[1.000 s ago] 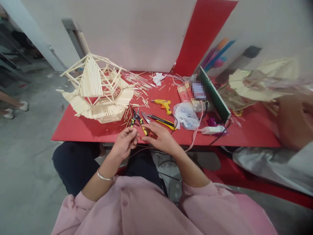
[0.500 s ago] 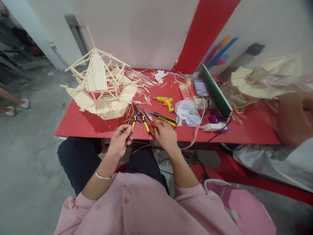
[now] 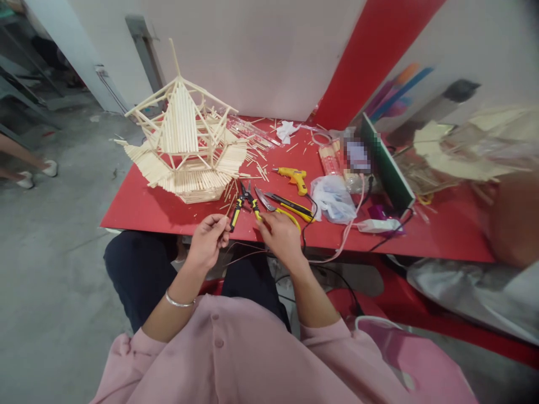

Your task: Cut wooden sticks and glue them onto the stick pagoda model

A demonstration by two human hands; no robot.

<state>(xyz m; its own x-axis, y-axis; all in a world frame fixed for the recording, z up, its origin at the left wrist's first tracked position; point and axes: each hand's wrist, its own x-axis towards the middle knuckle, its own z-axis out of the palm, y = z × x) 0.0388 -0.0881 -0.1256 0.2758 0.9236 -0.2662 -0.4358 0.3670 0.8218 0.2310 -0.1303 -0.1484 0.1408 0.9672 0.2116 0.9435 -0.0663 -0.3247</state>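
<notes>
My left hand (image 3: 208, 240) hovers at the front edge of the red table (image 3: 138, 209), thumb and fingers pinched on something thin that I cannot make out. My right hand (image 3: 280, 235) rests on the table edge, its fingers curled over the handle end of yellow-handled scissors (image 3: 290, 212) whose blade points up and left. Black-and-yellow cutting pliers (image 3: 245, 203) lie just left of that hand. Behind them stands a house-like model of thin wooden sticks (image 3: 185, 151).
A yellow glue gun (image 3: 295, 178), a crumpled plastic bag (image 3: 334, 199), loose sticks (image 3: 255, 163) and a green board (image 3: 387, 168) lie on the table. Cables hang off the front edge. At the right another person's hand (image 3: 511, 224) holds a second stick model (image 3: 463, 146).
My hands have parted. The right hand went from the left hand up onto the table, over the scissors. The left hand kept its pinch. The view has shifted a little.
</notes>
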